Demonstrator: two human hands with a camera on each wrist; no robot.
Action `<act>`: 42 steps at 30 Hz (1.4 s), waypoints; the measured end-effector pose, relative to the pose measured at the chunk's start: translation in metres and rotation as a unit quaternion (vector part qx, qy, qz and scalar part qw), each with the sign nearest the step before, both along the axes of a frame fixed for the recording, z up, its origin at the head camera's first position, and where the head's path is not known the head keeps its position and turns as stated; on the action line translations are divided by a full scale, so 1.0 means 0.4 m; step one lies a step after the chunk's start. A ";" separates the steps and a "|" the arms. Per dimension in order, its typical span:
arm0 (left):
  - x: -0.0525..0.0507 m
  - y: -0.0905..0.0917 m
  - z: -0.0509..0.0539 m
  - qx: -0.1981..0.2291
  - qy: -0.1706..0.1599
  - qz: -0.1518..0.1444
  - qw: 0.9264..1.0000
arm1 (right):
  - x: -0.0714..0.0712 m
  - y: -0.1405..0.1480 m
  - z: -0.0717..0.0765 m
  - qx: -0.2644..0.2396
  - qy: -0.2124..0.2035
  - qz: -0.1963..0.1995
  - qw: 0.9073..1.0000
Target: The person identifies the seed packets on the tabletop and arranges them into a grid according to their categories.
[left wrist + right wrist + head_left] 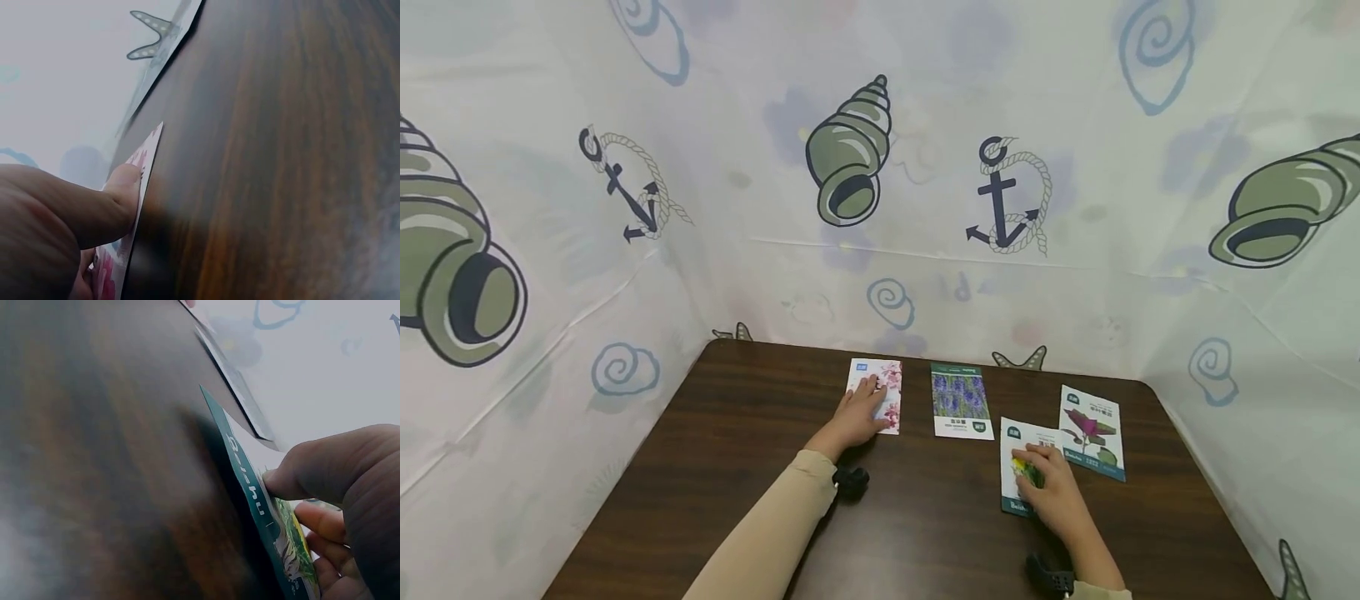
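Note:
My left hand (pixel 852 417) rests on a white packet with pink blossoms (pixel 891 400), its fingers spread over the face. The left wrist view shows the thumb (pixel 124 190) against the pink packet's surface (pixel 139 159). With bent fingers and thumb, my right hand (pixel 1051 487) grips a packet with yellow flowers and a green band (pixel 1011 475). In the right wrist view that packet (pixel 250 487) has a dark shadow along its edge, and my hand (pixel 350 487) has thumb and fingertips on its face. Its upper right corner meets a packet with a magenta flower (pixel 1101 421).
Between the hands, farther back, lies a packet with purple flowers (pixel 958 396). The dark wooden table (pixel 722 475) is bordered behind and at both sides by a pale cloth (pixel 760 183) printed with shells and anchors. Black straps are on both wrists.

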State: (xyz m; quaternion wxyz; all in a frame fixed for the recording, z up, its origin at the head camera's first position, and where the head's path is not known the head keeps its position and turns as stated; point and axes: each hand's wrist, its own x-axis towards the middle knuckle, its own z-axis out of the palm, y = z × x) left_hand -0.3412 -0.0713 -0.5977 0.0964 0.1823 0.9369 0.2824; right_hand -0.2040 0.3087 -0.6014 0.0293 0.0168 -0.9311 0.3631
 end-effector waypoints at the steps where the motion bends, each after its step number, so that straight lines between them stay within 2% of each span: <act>1: 0.000 -0.002 -0.001 0.003 0.002 0.000 1.000 | 0.002 -0.002 -0.002 -0.002 -0.001 0.000 1.000; 4: 0.002 -0.006 0.003 0.012 0.013 0.001 1.000 | 0.007 -0.008 -0.007 -0.006 0.001 -0.003 1.000; 13: -0.019 0.002 -0.017 0.028 -0.006 -0.003 1.000 | 0.028 -0.014 0.013 -0.001 0.008 -0.005 1.000; 18: -0.035 0.014 -0.016 0.017 -0.003 -0.006 1.000 | 0.026 -0.011 0.022 0.015 -0.002 -0.007 1.000; 21: -0.047 0.017 -0.025 0.012 -0.008 -0.012 1.000 | 0.024 -0.014 0.022 0.027 -0.013 -0.009 1.000; 26: -0.046 0.017 -0.031 0.011 -0.014 -0.009 1.000 | 0.028 -0.031 0.018 0.040 -0.034 -0.012 0.999; 30: -0.033 0.020 -0.023 0.005 -0.015 0.002 1.000 | 0.034 -0.045 0.017 0.051 -0.034 -0.010 0.998; 37: -0.004 0.051 0.037 -0.021 -0.010 0.014 1.000 | 0.040 -0.074 0.013 0.054 0.011 -0.004 0.998; 40: -0.002 0.056 0.043 -0.035 -0.017 0.019 0.999 | 0.040 -0.093 0.012 0.052 0.004 0.002 0.999; 42: -0.008 0.057 0.036 -0.031 -0.025 0.023 0.999 | 0.041 -0.109 0.013 0.052 -0.012 0.008 0.999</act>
